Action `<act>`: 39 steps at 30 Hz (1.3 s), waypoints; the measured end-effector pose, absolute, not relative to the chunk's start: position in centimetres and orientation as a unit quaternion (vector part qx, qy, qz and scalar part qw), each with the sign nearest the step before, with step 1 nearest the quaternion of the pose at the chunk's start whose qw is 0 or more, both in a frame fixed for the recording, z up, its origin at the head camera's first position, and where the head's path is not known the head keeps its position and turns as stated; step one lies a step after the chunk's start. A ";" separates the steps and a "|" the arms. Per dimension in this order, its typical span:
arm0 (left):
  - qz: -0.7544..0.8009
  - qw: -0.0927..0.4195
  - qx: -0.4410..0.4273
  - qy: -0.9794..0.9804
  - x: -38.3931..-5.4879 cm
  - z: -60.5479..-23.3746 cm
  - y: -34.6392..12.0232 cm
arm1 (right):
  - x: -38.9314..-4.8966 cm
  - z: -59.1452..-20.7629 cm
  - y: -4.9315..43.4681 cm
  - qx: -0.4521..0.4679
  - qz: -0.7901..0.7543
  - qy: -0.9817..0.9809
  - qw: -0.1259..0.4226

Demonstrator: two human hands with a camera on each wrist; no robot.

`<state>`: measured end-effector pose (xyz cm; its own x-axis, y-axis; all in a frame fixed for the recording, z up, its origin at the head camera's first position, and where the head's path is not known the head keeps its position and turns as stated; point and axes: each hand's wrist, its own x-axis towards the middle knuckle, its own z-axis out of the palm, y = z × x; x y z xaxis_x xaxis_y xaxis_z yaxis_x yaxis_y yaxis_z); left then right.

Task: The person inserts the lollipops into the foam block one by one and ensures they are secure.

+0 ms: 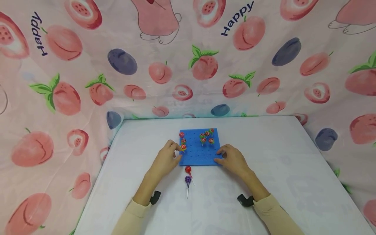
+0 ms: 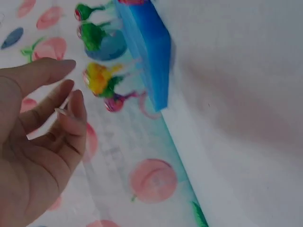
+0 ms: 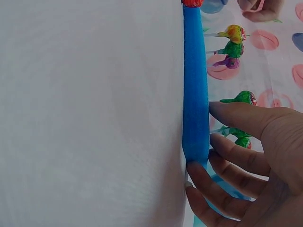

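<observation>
A blue pegboard (image 1: 195, 151) with small holes lies on the white table. Three wrapped lollipops stand in its left column: a yellow one (image 1: 183, 148) in front, then a green one (image 1: 183, 141) and a purple one (image 2: 113, 104). Several green lollipops (image 1: 204, 140) stand upright toward the back right. My left hand (image 1: 166, 157) is beside the yellow lollipop, its fingers loosely bent and holding nothing; the left wrist view shows a gap between fingertips and candy. At the board's right edge, my right hand (image 1: 234, 159) rests its fingertips on the blue surface and side.
In front of the board, a red lollipop (image 1: 188, 169) and a purple lollipop (image 1: 188, 180) lie on the table (image 1: 141, 133), sticks pointing toward me. Fruit-patterned cloth (image 1: 182, 75) hangs behind and at both sides of the table.
</observation>
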<state>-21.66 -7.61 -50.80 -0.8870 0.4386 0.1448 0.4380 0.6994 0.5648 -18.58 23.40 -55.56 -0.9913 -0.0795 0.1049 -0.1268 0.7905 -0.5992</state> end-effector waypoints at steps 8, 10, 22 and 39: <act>0.242 0.089 0.264 0.929 -18.4 -50.4 -7.2 | -18.5 -55.5 23.4 0.059 0.319 -0.945 0.040; 0.234 0.108 0.273 0.927 -17.8 -50.5 -7.0 | -18.5 -55.5 23.4 0.061 0.317 -0.945 0.041; 0.199 0.124 0.309 0.922 -16.1 -51.6 -5.9 | -18.6 -55.6 23.4 0.051 0.313 -0.948 0.034; 0.187 0.111 0.303 0.928 -16.2 -53.4 -5.1 | -18.7 -55.6 23.4 0.052 0.311 -0.948 0.034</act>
<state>-16.19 -5.13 -53.36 -0.7916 0.6041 -0.0920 0.5215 0.7464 0.4134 -18.73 23.39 -55.60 -0.9923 -0.0774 0.0964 -0.1195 0.8007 -0.5870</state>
